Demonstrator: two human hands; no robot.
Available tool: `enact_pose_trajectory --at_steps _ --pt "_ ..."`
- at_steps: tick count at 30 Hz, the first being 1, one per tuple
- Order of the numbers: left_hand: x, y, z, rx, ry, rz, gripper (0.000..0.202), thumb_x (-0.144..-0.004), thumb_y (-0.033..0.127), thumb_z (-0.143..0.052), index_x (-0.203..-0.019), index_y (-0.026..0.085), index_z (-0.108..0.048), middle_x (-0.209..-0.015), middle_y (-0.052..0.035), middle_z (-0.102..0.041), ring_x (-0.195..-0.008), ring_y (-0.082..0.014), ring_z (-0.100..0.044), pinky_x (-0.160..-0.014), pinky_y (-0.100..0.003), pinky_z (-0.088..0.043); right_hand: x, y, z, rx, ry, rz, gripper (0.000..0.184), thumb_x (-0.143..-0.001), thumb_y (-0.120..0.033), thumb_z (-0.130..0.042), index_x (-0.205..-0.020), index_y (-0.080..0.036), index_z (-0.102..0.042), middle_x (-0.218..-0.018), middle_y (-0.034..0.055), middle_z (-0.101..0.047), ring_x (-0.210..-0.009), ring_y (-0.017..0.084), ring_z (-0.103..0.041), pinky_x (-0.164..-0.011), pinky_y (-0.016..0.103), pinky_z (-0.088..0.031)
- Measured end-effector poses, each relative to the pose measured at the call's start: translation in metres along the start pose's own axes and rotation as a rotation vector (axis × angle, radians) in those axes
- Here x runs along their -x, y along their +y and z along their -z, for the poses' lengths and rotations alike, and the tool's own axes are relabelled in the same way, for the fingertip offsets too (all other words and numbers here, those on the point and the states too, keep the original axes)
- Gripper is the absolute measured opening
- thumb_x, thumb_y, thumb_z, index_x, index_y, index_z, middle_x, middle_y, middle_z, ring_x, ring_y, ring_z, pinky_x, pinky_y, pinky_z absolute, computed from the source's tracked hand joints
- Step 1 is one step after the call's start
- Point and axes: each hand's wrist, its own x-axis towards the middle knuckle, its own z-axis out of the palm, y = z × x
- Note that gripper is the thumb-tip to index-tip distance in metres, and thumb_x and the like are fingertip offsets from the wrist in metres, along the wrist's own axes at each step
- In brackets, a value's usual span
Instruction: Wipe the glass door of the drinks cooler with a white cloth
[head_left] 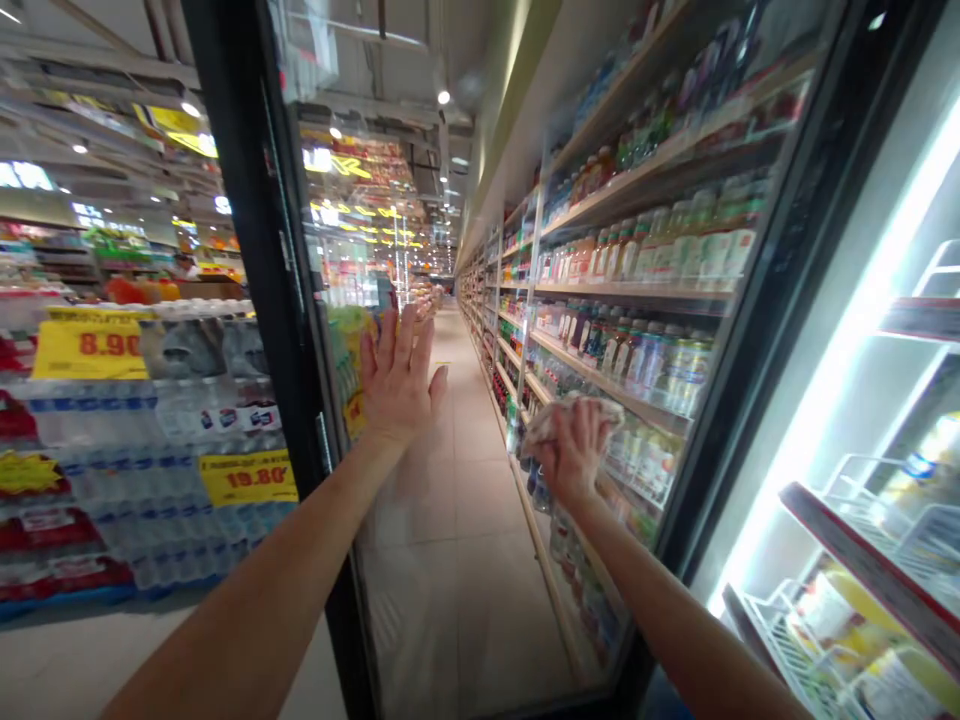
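An opened glass cooler door (450, 520) with a black frame stands straight ahead of me. My left hand (400, 378) lies flat against the glass, fingers stretched out and apart. My right hand (574, 450) is pressed to the same pane further right, its fingers closed on a crumpled light cloth (564, 412). Through the glass I see the shop aisle and shelves of bottles.
On the right the open cooler (862, 560) shows lit wire shelves with packaged goods. Stacked packs of bottled water (150, 450) with yellow price signs stand on the left. A long tiled aisle (457, 420) with drink shelves runs ahead.
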Motion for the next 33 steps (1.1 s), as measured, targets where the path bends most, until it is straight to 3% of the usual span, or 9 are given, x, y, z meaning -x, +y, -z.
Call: enact_pose_trajectory --at_steps 2,4,9,12,17,21,25,28,33 --pt "0.001 -0.002 -0.001 -0.02 0.031 -0.023 0.06 -0.088 0.037 -0.044 -0.142 0.018 -0.027 -0.149 -0.0119 -0.026 -0.141 -0.0239 -0.009 -0.113 -0.048 -0.006 0.015 -0.02 -0.003 -0.067 -0.123 0.292 0.041 -0.083 -0.03 -0.044 -0.123 -0.025 -0.052 -0.137 0.0089 -0.044 -0.134 0.027 -0.027 -0.107 0.053 -0.02" --pt "0.002 -0.003 -0.003 -0.026 0.05 -0.033 0.06 -0.088 0.036 -0.045 -0.142 0.018 -0.026 -0.149 -0.0119 -0.026 -0.14 -0.0238 -0.01 -0.113 -0.047 -0.006 0.033 -0.005 -0.002 -0.067 -0.168 0.348 0.038 -0.082 -0.028 -0.047 -0.118 -0.027 -0.055 -0.135 0.0068 -0.047 -0.131 0.025 -0.032 -0.106 0.051 -0.022" --pt "0.002 -0.003 -0.006 -0.018 0.094 -0.045 0.06 -0.088 0.034 -0.044 -0.142 0.019 -0.026 -0.148 -0.0113 -0.026 -0.14 -0.0236 -0.011 -0.114 -0.047 -0.005 0.044 0.098 0.006 0.151 0.155 -0.35 0.054 -0.086 -0.029 -0.035 -0.138 -0.015 -0.035 -0.142 0.0207 -0.032 -0.134 0.036 -0.026 -0.099 0.064 -0.025" --pt "0.002 -0.002 -0.006 -0.014 0.095 -0.034 0.06 -0.087 0.033 -0.044 -0.143 0.02 -0.025 -0.148 -0.0106 -0.026 -0.14 -0.0234 -0.011 -0.114 -0.047 -0.006 0.031 0.089 0.001 0.137 0.26 -0.491 0.059 -0.087 -0.03 -0.03 -0.143 -0.014 -0.022 -0.145 0.0227 -0.025 -0.136 0.036 -0.021 -0.098 0.065 -0.026" --pt "0.002 -0.005 -0.005 -0.04 0.076 -0.043 0.061 -0.087 0.033 -0.045 -0.143 0.019 -0.025 -0.148 -0.0121 -0.028 -0.14 -0.0233 -0.012 -0.113 -0.047 -0.008 0.041 -0.017 -0.011 -0.044 -0.092 0.176 0.046 -0.083 -0.029 -0.045 -0.129 -0.026 -0.047 -0.14 0.0106 -0.041 -0.133 0.029 -0.029 -0.104 0.054 -0.025" --pt "0.003 -0.006 -0.006 -0.029 0.073 -0.034 0.061 -0.087 0.034 -0.045 -0.143 0.02 -0.024 -0.148 -0.0118 -0.027 -0.14 -0.0242 -0.013 -0.113 -0.048 -0.007 0.055 0.001 -0.002 -0.131 -0.222 0.582 0.035 -0.081 -0.025 -0.048 -0.114 -0.032 -0.058 -0.129 0.0012 -0.054 -0.126 0.019 -0.039 -0.106 0.044 -0.023" --pt "0.002 -0.004 -0.007 -0.047 0.077 -0.043 0.06 -0.087 0.033 -0.045 -0.142 0.019 -0.025 -0.148 -0.0122 -0.027 -0.14 -0.0242 -0.014 -0.113 -0.048 -0.008 0.022 0.074 0.007 0.085 0.013 0.015 0.045 -0.083 -0.03 -0.043 -0.128 -0.022 -0.048 -0.139 0.013 -0.04 -0.132 0.03 -0.03 -0.103 0.057 -0.023" --pt "0.002 -0.003 -0.006 -0.066 0.091 -0.049 0.06 -0.087 0.032 -0.045 -0.142 0.018 -0.026 -0.147 -0.0133 -0.029 -0.14 -0.0239 -0.014 -0.113 -0.047 -0.009 -0.004 0.07 0.004 0.118 0.154 -0.278 0.057 -0.085 -0.029 -0.037 -0.14 -0.015 -0.031 -0.147 0.0192 -0.024 -0.137 0.034 -0.018 -0.102 0.062 -0.022" --pt "0.002 -0.003 -0.004 -0.064 0.103 -0.059 0.059 -0.087 0.032 -0.046 -0.141 0.018 -0.029 -0.146 -0.0137 -0.03 -0.14 -0.0238 -0.014 -0.113 -0.047 -0.009 0.014 -0.002 -0.004 -0.082 -0.114 0.449 0.043 -0.081 -0.026 -0.046 -0.123 -0.027 -0.053 -0.136 0.0056 -0.047 -0.133 0.024 -0.03 -0.108 0.05 -0.018"
